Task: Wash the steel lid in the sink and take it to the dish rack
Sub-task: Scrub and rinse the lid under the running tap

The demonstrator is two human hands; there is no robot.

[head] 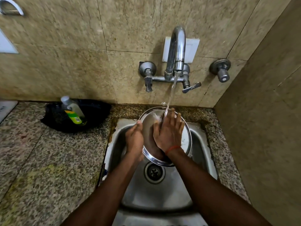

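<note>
A: Surface and room, quick.
B: Speckled granite counter point(48, 160) around a steel sink point(201, 144), with the drain point(154, 172) at the basin's middle. Beige stone tiles point(81, 46) on the back wall, side wall point(268, 111) at 3 o'clock. Tap point(177, 46) at 12, water point(171, 95) running from it. Knob point(222, 70) on the tiles at 1 o'clock.
A: Lid?
B: Lid point(149, 124) is held tilted over the sink's far end, its top edge in the stream.
A: Hands?
B: Left hand point(134, 141) grips the rim at the lid's 9 o'clock, thumb on the edge. Its other fingers go behind the lid, so I can't tell how they lie. Right hand point(169, 134) lies flat on the lid's face, fingers straight and slightly spread, tips at the lid's 12 under the water. Orange thread point(173, 148) on that wrist.
A: Anything else?
B: Bottle point(73, 111) with a green label leans in a black dish point(96, 115) on the counter at 10 o'clock.
A: Hard to make out?
B: The top left is blurred. A metal thing point(11, 7) is cut off at the 11 corner and a white slab point(6, 110) is cut off at the 9 edge; can't tell what either is. The right hand hides the lid's middle.
</note>
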